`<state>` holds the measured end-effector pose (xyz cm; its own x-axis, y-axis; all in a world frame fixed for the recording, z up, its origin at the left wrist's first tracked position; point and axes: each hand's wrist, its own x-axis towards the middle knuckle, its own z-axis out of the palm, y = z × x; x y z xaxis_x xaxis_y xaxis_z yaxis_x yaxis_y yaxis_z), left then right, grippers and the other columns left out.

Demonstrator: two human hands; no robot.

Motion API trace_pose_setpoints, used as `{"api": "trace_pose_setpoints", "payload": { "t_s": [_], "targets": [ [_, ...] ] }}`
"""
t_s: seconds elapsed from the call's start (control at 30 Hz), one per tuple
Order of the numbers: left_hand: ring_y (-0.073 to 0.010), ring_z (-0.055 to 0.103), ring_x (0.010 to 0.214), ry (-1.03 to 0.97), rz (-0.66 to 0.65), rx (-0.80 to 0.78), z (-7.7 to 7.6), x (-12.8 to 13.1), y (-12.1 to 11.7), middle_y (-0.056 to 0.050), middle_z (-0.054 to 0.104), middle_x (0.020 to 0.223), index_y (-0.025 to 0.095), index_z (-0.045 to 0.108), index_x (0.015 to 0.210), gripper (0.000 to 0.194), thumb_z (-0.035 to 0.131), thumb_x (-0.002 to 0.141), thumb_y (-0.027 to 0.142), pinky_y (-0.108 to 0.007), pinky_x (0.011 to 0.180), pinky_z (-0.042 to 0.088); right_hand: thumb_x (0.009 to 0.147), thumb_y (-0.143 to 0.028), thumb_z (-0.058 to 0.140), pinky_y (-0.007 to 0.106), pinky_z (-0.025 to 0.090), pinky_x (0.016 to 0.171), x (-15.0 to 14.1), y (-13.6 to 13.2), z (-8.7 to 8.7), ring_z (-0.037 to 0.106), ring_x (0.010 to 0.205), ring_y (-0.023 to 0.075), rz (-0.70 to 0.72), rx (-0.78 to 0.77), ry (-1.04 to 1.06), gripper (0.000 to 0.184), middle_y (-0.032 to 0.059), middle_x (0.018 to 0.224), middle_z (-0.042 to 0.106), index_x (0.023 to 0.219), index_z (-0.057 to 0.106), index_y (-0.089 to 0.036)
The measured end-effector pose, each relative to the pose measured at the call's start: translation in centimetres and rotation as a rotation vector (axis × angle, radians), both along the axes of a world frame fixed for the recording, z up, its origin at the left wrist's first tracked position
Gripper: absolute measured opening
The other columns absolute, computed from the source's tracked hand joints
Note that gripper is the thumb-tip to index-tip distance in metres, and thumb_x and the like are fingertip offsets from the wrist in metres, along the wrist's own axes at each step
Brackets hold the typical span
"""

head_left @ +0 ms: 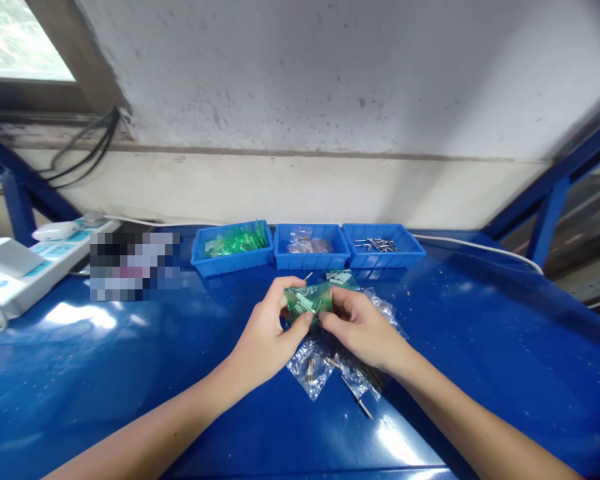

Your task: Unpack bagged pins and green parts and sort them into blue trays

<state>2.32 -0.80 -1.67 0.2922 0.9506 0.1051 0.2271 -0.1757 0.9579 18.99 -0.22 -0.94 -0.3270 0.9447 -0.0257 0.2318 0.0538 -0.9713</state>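
Observation:
Both hands pinch a small clear plastic bag of green parts [310,299] just above the blue table [130,373]. My left hand [270,333] grips the bag's left end, thumb on top. My right hand [363,327] holds its right end with fingers curled. Under the hands lie more clear bags [313,370] holding small metal pieces, and a loose metal pin [359,399] lies on the table beside them.
Three blue trays stand in a row at the back: the left tray [233,248] holds green parts, the middle one [311,246] clear bags, the right one [383,245] metal pins. A white power strip [40,257] sits far left. Blue frame bars rise at both sides.

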Motion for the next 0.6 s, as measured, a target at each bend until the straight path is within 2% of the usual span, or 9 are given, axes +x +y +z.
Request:
{"api": "trace_pose_setpoints", "payload": {
  "t_s": [0.1,0.2,0.27,0.43,0.6],
  "targets": [
    [-0.0182,0.06,0.082,0.024,-0.042,0.028,-0.01,0.12,-0.19,-0.001,0.061,0.088,0.026,0.035,0.122,0.045,0.055,0.082,0.018,-0.031,0.076,0.044,0.074,-0.02,0.05,0.026,0.038,0.059,-0.01,0.02,0.05,0.046,0.062,0.0118,-0.021,0.031,-0.059,0.003,-0.002,0.066,0.05,0.072,0.05,-0.018],
    [-0.019,0.059,0.086,0.02,-0.068,0.019,-0.13,0.31,-0.37,0.0,0.06,0.088,0.027,0.034,0.125,0.052,0.058,0.079,0.017,-0.032,0.079,0.043,0.078,-0.027,0.05,0.025,0.035,0.054,0.12,0.06,0.16,0.043,0.058,0.0111,-0.013,0.038,-0.133,0.012,-0.0018,0.064,0.049,0.071,0.052,-0.017],
    [-0.0193,0.058,0.09,-0.045,-0.084,-0.049,-0.12,0.4,-0.37,-0.001,0.06,0.092,0.026,0.036,0.123,0.049,0.058,0.08,0.018,-0.032,0.081,0.042,0.081,-0.032,0.05,0.026,0.036,0.055,0.26,0.1,0.21,0.045,0.058,0.0117,0.011,0.032,-0.144,0.018,-0.0011,0.065,0.05,0.072,0.053,-0.017],
    [-0.0165,0.057,0.084,-0.267,-0.063,-0.247,0.38,0.43,0.0,-0.001,0.061,0.086,0.022,0.042,0.115,0.036,0.056,0.082,0.019,-0.029,0.077,0.042,0.084,-0.029,0.05,0.03,0.043,0.069,0.48,0.16,0.36,0.054,0.073,0.0155,0.062,0.043,-0.041,0.013,0.0014,0.074,0.056,0.08,0.054,-0.017],
    [-0.0149,0.058,0.08,-0.358,0.012,-0.283,0.76,0.39,0.34,0.003,0.061,0.081,0.028,0.033,0.123,0.052,0.059,0.08,0.016,-0.029,0.076,0.042,0.083,-0.023,0.052,0.029,0.044,0.073,0.37,0.03,0.45,0.055,0.078,0.0146,0.072,0.088,0.066,0.009,0.0016,0.084,0.059,0.091,0.053,-0.018]
  ]
}}
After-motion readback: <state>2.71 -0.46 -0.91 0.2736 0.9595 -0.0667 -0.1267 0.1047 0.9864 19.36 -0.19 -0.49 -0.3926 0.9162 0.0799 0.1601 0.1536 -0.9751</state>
